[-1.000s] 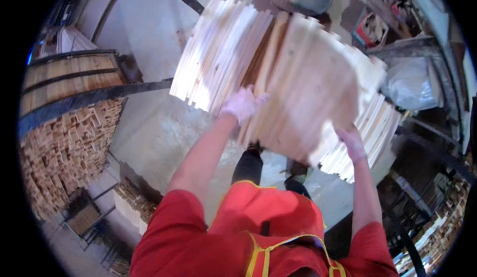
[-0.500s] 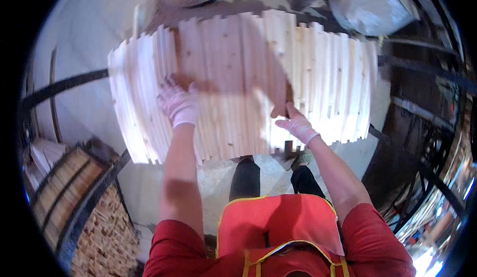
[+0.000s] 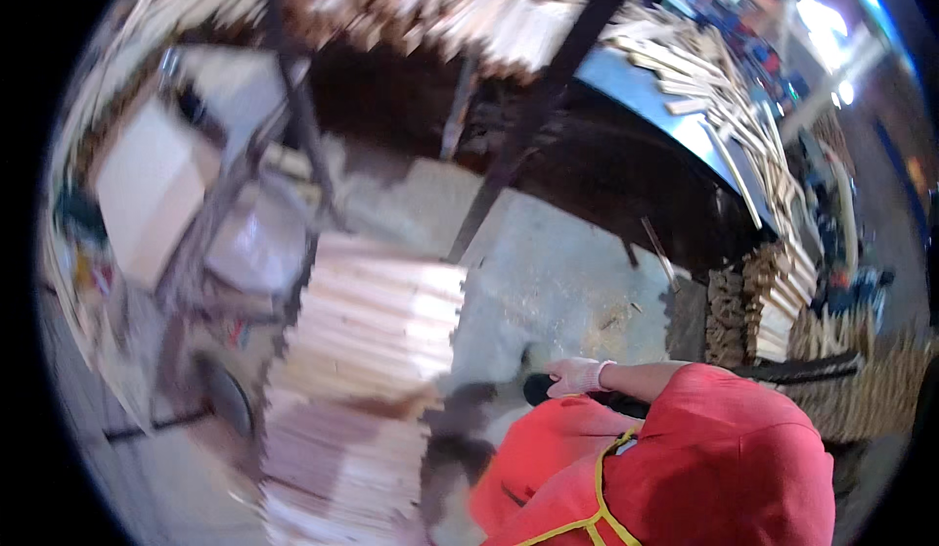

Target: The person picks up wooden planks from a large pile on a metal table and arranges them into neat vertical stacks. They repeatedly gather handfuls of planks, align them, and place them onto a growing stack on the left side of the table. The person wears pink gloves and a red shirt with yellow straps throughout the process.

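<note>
My right hand (image 3: pixel 577 377), in a pale knit glove with a pink cuff, hangs beside the red apron (image 3: pixel 548 453). Its fingers look loosely parted, slightly blurred, and nothing shows in them. My left hand is out of the picture. A row of pale wooden strips (image 3: pixel 377 326) lies side by side to my left, their ends uneven. The right hand is apart from these strips, with floor between. Shadow covers the nearer part of the row.
A metal-topped bench (image 3: pixel 641 91) at the far right carries a heap of loose wooden sticks (image 3: pixel 699 71). Stacked wood pieces (image 3: pixel 778 301) stand at right. Dark frame posts (image 3: pixel 509 145) cross the view. A plastic-wrapped bundle (image 3: pixel 259 238) lies left, above a round dark-rimmed object (image 3: pixel 223 394).
My view has swung to the right, so the strip row now lies at my left. My right hand has left the strips; my left hand, earlier flat on them, has gone out of view.
</note>
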### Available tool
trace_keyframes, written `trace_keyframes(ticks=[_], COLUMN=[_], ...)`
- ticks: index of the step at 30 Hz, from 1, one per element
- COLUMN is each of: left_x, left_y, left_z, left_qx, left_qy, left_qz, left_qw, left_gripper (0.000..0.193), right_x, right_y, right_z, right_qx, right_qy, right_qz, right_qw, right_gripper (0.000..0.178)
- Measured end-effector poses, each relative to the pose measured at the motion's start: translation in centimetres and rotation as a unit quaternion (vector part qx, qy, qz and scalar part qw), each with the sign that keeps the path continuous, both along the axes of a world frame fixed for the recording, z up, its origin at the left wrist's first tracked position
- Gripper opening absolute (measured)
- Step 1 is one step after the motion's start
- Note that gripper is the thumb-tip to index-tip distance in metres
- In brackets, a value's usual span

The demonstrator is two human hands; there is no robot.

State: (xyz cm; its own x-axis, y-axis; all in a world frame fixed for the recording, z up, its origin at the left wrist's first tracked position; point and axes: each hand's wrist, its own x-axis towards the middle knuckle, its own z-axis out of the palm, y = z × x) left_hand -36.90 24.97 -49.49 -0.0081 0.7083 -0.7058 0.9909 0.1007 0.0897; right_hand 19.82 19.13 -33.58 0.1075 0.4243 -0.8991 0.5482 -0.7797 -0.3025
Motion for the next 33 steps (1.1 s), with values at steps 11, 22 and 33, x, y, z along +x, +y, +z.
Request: trace_keyframes(ticks=[11, 22, 33], left_x=[38.0, 74.6, 99.5], left_y=[12.6, 14.0, 23.0], left_z=[19.0, 27.5, 35.1], left_qx=[0.018, -0.010, 0.013], left_qy=[-0.215, -0.376, -0.492], left_qz=[-0.174, -0.384, -0.471], left_qw=[0.961, 0.843, 0.732], left_gripper=[0.065, 0.059, 0.052], right_x=[27.3, 45.7, 59.7], right_y=[-6.4, -14.4, -11.4], right_z=[42.0, 66.0, 69.9], right_qx=[0.677, 0.645, 0.517], right_qy=[-0.053, -0.579, -0.620], right_qz=[-0.288, -0.040, -0.158], right_qw=[0.675, 0.498, 0.569], right_gripper=[0.099, 0.097, 0.094])
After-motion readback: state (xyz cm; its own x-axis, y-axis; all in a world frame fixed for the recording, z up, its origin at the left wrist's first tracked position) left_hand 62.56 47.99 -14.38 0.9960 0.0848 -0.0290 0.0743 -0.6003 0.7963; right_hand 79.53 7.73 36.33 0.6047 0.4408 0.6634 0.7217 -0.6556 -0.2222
